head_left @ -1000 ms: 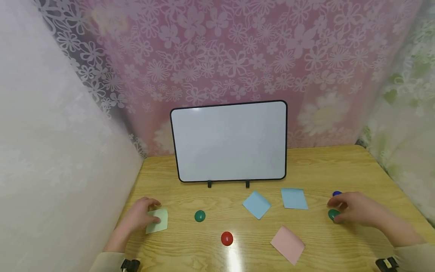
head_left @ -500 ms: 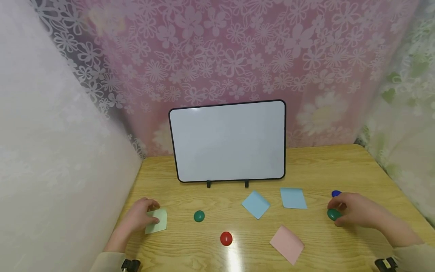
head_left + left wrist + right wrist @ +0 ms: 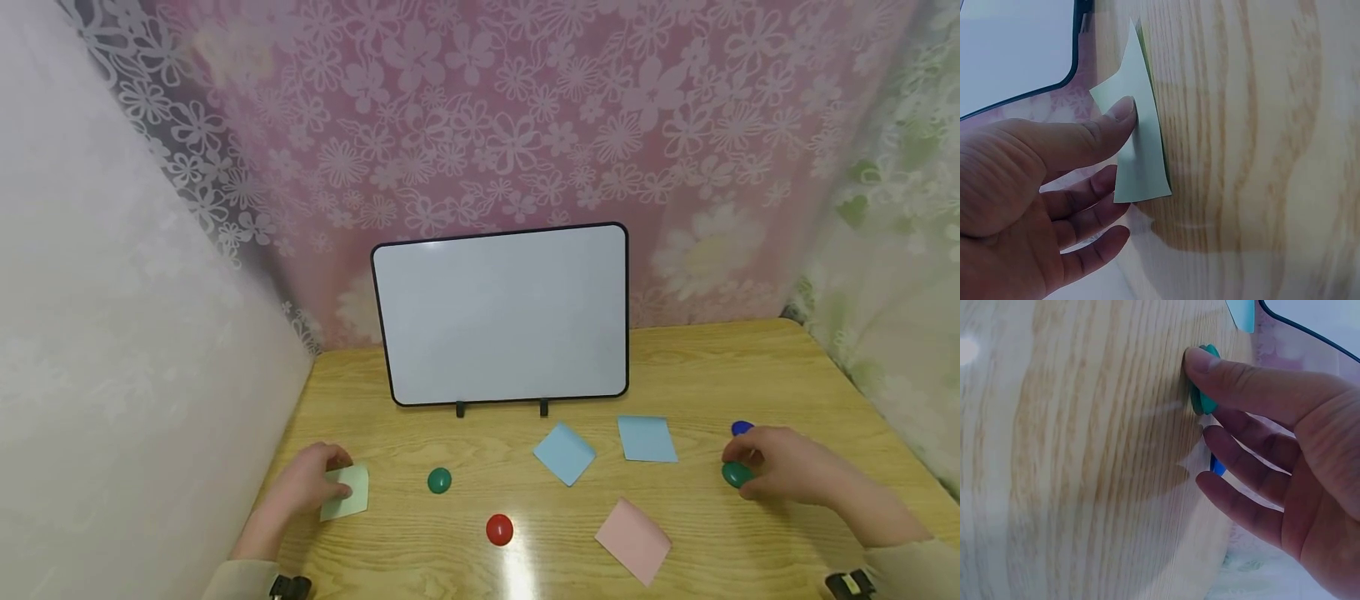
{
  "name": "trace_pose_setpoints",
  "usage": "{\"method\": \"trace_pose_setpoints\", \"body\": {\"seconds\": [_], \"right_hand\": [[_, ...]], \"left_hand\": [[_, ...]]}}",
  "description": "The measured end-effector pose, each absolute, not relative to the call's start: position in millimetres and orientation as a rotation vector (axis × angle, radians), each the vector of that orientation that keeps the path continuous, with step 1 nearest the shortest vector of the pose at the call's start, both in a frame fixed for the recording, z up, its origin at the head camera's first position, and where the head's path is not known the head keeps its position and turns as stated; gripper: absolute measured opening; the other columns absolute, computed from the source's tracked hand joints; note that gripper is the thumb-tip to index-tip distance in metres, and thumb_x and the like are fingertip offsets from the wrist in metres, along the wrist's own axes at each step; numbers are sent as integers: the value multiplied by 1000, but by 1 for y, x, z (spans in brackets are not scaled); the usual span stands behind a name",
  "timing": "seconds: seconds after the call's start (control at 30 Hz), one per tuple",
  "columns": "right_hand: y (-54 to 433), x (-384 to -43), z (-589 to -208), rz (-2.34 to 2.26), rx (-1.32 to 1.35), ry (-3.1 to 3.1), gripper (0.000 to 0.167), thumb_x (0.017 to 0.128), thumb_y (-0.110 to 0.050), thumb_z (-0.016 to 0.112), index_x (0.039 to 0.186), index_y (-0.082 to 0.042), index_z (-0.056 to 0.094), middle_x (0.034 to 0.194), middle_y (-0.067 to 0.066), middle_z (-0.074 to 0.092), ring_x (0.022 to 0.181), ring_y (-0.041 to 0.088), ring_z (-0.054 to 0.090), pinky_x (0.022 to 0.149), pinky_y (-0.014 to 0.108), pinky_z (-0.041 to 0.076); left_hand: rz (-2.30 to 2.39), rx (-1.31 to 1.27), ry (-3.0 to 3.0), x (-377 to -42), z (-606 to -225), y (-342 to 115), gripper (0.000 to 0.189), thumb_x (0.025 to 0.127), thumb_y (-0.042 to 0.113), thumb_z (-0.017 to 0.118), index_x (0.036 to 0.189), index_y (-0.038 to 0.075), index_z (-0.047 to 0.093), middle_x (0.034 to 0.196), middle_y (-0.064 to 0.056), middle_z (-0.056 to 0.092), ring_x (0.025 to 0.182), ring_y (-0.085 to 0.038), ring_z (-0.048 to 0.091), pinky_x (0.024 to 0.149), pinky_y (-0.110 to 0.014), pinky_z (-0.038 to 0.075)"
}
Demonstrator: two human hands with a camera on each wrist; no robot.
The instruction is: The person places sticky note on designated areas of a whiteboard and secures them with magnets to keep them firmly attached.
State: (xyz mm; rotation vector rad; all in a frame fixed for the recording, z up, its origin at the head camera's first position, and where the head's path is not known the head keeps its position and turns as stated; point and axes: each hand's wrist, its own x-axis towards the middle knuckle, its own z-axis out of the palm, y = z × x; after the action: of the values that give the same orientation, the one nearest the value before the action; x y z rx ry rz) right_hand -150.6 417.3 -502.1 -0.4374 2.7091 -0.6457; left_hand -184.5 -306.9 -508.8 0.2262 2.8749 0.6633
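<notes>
At the left of the table my left hand pinches a pale green sticky note. Its thumb lies on the note's front face, with the fingertips behind. On the far right my right hand pinches a round green magnet between thumb and index finger; the other fingers are loosely bent. In the right wrist view this magnet is edge-on, close over the wood. Just beyond the hand, a blue magnet is partly hidden by the fingers.
A whiteboard with a black frame stands at the back on small black feet. A second green magnet, a red magnet, two blue sticky notes and a pink sticky note lie on the table. Patterned curtains surround it.
The right hand's thumb and finger have tightened slightly on the green magnet, which now shows more clearly between them. The left hand has stayed at the pale green note. The head view shifts slightly.
</notes>
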Motion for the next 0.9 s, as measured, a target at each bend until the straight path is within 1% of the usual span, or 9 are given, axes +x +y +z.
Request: {"method": "trace_pose_setpoints", "body": {"seconds": [0.17,0.43,0.67,0.9], "right_hand": [[416,-150,-502,-642,-423,2705,41,79,-21,96,113,-9,76,107,-3,73,94,21,70,78,35,58],[417,-150,-502,-655,-451,2697,41,80,-21,96,113,-8,75,107,-4,73,92,18,70,78,33,58],[415,-151,-500,-649,-418,2685,43,80,-20,96,114,-6,74,107,-2,73,94,21,70,79,35,59],[415,-151,-501,-641,-426,2699,41,79,-20,96,111,-7,74,103,-5,72,91,18,69,77,34,58]], "left_hand": [[675,195,2859,-184,-508,-305,37,76,10,97,107,8,76,106,-5,72,101,-28,68,92,-54,56],[680,178,2859,-185,-508,-304,36,76,9,97,105,9,76,102,-4,70,96,-24,65,87,-51,56],[715,164,2856,-185,-508,-304,34,75,7,96,100,8,73,95,-3,68,88,-21,62,80,-45,54],[731,163,2845,-184,-508,-305,36,75,9,97,99,8,71,91,-1,68,83,-18,61,75,-40,54]]}}
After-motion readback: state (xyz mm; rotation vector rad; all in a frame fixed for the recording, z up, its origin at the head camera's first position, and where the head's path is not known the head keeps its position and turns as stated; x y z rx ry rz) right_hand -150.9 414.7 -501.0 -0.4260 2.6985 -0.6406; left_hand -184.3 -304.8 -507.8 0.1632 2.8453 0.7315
